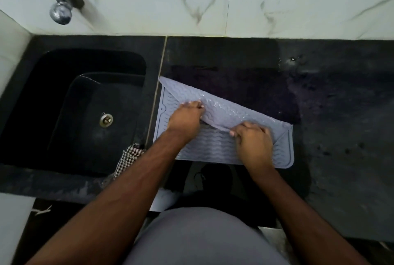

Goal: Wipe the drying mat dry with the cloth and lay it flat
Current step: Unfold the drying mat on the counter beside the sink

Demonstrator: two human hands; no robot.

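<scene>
- Stood on a dark table [341, 115], stretching away from both hands to the far wall and off to the right, wet-looking in patches.
- Sunk into it, well to the left of the left hand, a black sink [85, 104], with a tap [60, 11] above its far corner.
- Lay under and between both hands, a grey ribbed drying mat [213, 147], its near half flat on the table, its far edge folded over towards the body so that a diagonal flap rested on top.
- Glistened along that flap, just beyond the fingers, what looked like water, so probably not yet dry.
- Draped over the sink's near right corner, just left of the left forearm, a checked cloth [128, 158], touched by neither hand.
- Pressed on the flap near its left end, the left hand [187, 117], fingers curled down onto the mat rather than clearly pinching it.
- Pinched the flap's free edge towards its right end, the right hand [253, 138], fingers closed on it.
- Judged as the folding or turning-over step, exposing the mat's other face, with wiping of that face not yet done.
- Called for next, probably: settling or unfolding the flap, then freeing one hand to reach left for the cloth.
</scene>
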